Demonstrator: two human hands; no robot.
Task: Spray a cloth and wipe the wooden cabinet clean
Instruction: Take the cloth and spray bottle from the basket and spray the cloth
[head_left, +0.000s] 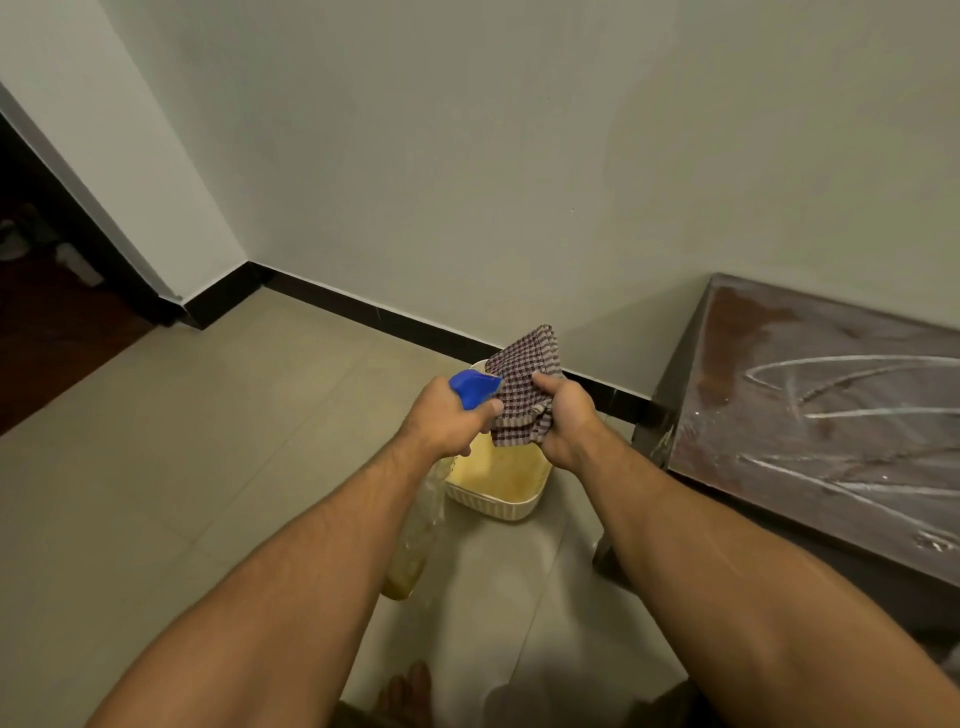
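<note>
Closest to me, a bare foot (408, 691) stands on the pale floor tiles (156, 467), low down between the person's two forearms. Both arms reach forward and the hands meet close together.

The left hand (447, 423) is curled round the neck of a spray bottle (415, 540). The clear body of the bottle hangs down under that wrist, with yellowish liquid in its lower part. One finger lies along the underside of the blue spray head (470, 389). The nozzle points to the right, straight at the cloth (524, 384). It is so near the fabric that I cannot tell whether the two touch.

The right hand (566, 421) grips the cloth in a bunch, with the thumb pressed across the front. It is a dark red and white checked cloth. Its upper part stands up above both hands, and a folded end hangs below the fingers.

Directly under the hands a cream plastic tub (498, 506) with ribbed sides sits on the tiles, partly hidden by them. Its inside looks yellowish.

To the right of the right hand is the wooden cabinet (810, 415), and its near corner is beside that forearm. The top is dark brown and dull with dust, and long curved white streaks cross it.

Beyond the hands a black skirting (363, 312) runs along the foot of a plain pale wall (519, 156). Far to the left of the left hand is a dark doorway (41, 312) with a reddish-brown floor inside.
</note>
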